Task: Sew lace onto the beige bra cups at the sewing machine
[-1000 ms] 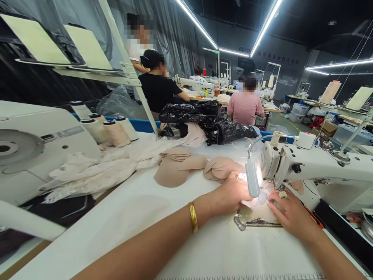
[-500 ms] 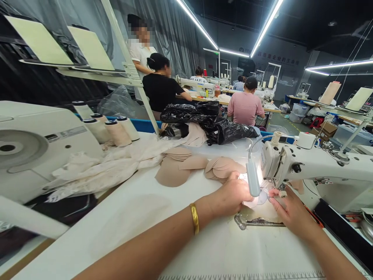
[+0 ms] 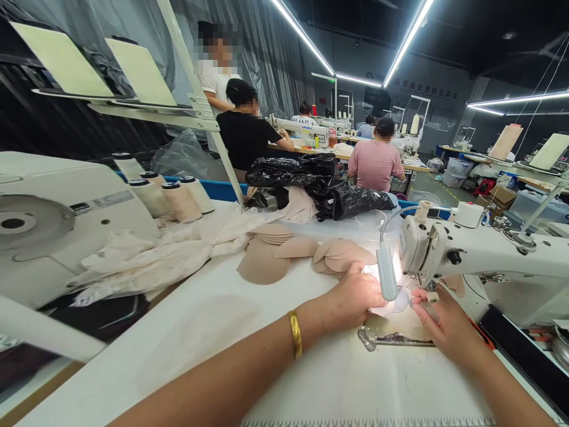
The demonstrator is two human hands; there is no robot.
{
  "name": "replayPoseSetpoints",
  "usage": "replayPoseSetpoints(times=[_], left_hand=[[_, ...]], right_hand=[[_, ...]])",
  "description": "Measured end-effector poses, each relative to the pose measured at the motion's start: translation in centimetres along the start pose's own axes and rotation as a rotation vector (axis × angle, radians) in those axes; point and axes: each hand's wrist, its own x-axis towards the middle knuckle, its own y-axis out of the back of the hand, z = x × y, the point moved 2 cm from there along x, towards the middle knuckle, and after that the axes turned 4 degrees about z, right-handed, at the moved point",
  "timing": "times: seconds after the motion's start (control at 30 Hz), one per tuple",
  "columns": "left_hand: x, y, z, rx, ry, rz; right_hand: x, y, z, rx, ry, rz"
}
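A small pale fabric piece (image 3: 401, 300) lies under the needle area of the white sewing machine (image 3: 484, 246), lit by a grey lamp (image 3: 387, 274). On its left side my left hand (image 3: 357, 298) is closed on the fabric, with a gold bracelet at the wrist; the lamp hides some of its fingertips. From the right, my right hand (image 3: 447, 323) pinches the fabric's edge between thumb and fingers, close to the presser foot. Beige oval fabric pieces (image 3: 342, 256) lie piled just beyond my left hand.
More beige pieces (image 3: 264, 264) are stacked left of the pile. Cream lace fabric (image 3: 178, 258) stretches toward a second machine (image 3: 66, 219) and thread cones (image 3: 180, 201). A black plastic bag (image 3: 329, 187) lies behind. A ruler strip (image 3: 368, 422) runs along the front edge. Several people sit farther back.
Both hands keep nearly the same place and hold on the fabric. The view has shifted very slightly.
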Motion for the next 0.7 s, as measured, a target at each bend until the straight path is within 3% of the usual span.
replayPoseSetpoints(times=[0.17,0.33,0.57,0.7], left_hand=[[-0.2,0.0,0.2,0.042,0.044,0.0],[-0.6,-0.4,0.4,0.083,-0.006,0.007],[-1.2,0.0,2.3,0.063,-0.071,0.067],[-1.5,-0.3,3.1,0.047,-0.105,0.071]], right_hand=[[-0.1,0.1,0.0,-0.003,-0.019,-0.013],[0.0,0.3,-0.5,-0.004,-0.011,-0.039],[-0.3,-0.2,-1.6,0.087,0.082,-0.288],[-0.4,-0.3,-2.2,0.101,0.115,-0.358]])
